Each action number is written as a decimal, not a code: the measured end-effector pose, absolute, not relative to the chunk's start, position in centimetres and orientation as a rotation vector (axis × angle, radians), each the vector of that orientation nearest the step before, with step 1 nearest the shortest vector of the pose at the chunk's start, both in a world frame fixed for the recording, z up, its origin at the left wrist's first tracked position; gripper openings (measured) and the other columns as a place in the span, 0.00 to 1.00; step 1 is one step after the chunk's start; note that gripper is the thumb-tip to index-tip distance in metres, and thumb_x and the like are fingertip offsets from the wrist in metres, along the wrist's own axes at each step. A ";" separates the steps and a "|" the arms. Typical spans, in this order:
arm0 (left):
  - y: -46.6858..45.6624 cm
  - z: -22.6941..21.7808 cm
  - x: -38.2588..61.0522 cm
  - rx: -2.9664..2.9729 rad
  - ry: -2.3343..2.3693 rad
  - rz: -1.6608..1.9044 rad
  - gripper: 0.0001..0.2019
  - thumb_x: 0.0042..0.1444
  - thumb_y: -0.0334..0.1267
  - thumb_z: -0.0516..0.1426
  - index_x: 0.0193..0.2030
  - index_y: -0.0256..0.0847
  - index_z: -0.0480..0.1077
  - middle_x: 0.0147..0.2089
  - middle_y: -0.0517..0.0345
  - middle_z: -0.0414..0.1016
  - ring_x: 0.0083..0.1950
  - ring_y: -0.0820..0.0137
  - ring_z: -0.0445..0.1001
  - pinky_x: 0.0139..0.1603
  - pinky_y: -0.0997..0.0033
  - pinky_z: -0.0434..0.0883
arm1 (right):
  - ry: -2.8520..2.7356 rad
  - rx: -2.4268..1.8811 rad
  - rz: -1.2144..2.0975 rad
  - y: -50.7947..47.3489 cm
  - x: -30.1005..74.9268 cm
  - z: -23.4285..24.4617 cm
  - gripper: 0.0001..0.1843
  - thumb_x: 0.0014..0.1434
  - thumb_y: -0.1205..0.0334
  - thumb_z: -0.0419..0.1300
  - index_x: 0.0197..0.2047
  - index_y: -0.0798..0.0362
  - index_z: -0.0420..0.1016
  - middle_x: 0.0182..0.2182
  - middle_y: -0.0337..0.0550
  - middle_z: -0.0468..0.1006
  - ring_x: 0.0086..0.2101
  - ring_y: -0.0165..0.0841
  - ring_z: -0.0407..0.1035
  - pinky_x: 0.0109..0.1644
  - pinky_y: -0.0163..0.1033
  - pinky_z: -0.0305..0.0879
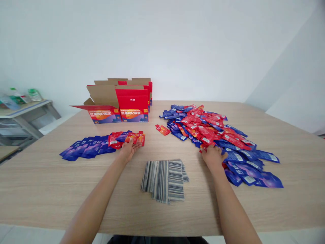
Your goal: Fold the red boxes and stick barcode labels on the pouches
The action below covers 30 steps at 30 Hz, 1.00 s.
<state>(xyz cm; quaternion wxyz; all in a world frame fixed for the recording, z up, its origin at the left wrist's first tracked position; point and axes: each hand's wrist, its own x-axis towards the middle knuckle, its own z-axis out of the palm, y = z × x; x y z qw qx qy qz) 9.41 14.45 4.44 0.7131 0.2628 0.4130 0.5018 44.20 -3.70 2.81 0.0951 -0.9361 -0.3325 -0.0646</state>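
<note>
My left hand (129, 151) is turned partly palm up, its thumb over a small bunch of red sachets (139, 138) and its fingers beneath them. Beside it, more red sachets (115, 141) and a blue one overlap the end of a fanned row of blue sachets (88, 147). At the near edge of a large mixed pile, my right hand (212, 156) is palm down with fingers curled over a red sachet (203, 146); its fingertips are partly hidden. Around it lie red pouches (203, 127) and blue pouches (243, 169).
Open red cartons (132, 106) stand at the back left, one with a flap (81, 107) sticking out. A single red sachet (163, 129) lies between cartons and pile. Striped cards or packets (165, 181) are fanned near the front. A side table (27, 107) holds bottles.
</note>
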 end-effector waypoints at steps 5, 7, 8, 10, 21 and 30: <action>13.7 3.8 9.7 0.562 0.936 1.108 0.11 0.71 0.37 0.50 0.40 0.31 0.67 0.28 0.44 0.79 0.29 0.64 0.82 0.34 0.66 0.80 | -1.010 -2.783 -0.347 -3.6 44.0 3.1 0.22 0.65 0.60 0.50 0.48 0.68 0.79 0.49 0.72 0.74 0.51 0.56 0.67 0.54 0.59 0.55; 13.3 3.9 9.8 0.554 0.910 1.093 0.09 0.70 0.33 0.51 0.40 0.31 0.67 0.31 0.41 0.79 0.34 0.62 0.83 0.39 0.64 0.81 | -1.035 -2.771 -0.367 -3.7 43.9 3.5 0.21 0.65 0.62 0.50 0.46 0.66 0.80 0.47 0.71 0.75 0.50 0.56 0.68 0.53 0.58 0.57; 13.1 3.9 9.9 0.549 0.898 1.094 0.07 0.69 0.30 0.51 0.40 0.31 0.67 0.32 0.41 0.80 0.37 0.62 0.83 0.42 0.64 0.81 | -1.048 -2.767 -0.361 -3.8 43.9 3.7 0.21 0.65 0.61 0.50 0.45 0.66 0.81 0.46 0.70 0.76 0.50 0.55 0.68 0.52 0.56 0.58; 13.0 3.7 9.9 0.535 0.889 1.100 0.05 0.67 0.24 0.52 0.41 0.33 0.67 0.34 0.44 0.80 0.40 0.63 0.83 0.47 0.63 0.80 | -1.066 -2.759 -0.341 -3.9 43.9 4.1 0.23 0.67 0.59 0.49 0.45 0.66 0.81 0.45 0.69 0.77 0.49 0.55 0.70 0.50 0.54 0.60; 13.8 3.2 9.3 0.443 0.989 0.988 0.08 0.70 0.31 0.49 0.46 0.33 0.68 0.39 0.39 0.79 0.36 0.64 0.82 0.39 0.66 0.80 | -1.025 -2.523 -0.529 -4.4 42.5 6.6 0.20 0.68 0.63 0.46 0.42 0.61 0.78 0.41 0.63 0.78 0.44 0.49 0.71 0.46 0.49 0.62; 9.1 4.3 11.2 0.834 1.011 0.790 0.13 0.64 0.49 0.56 0.43 0.39 0.64 0.37 0.53 0.75 0.34 0.66 0.78 0.32 0.69 0.75 | -0.803 -1.449 0.158 -3.0 40.3 7.0 0.29 0.61 0.31 0.52 0.28 0.49 0.63 0.24 0.35 0.66 0.25 0.31 0.59 0.30 0.37 0.57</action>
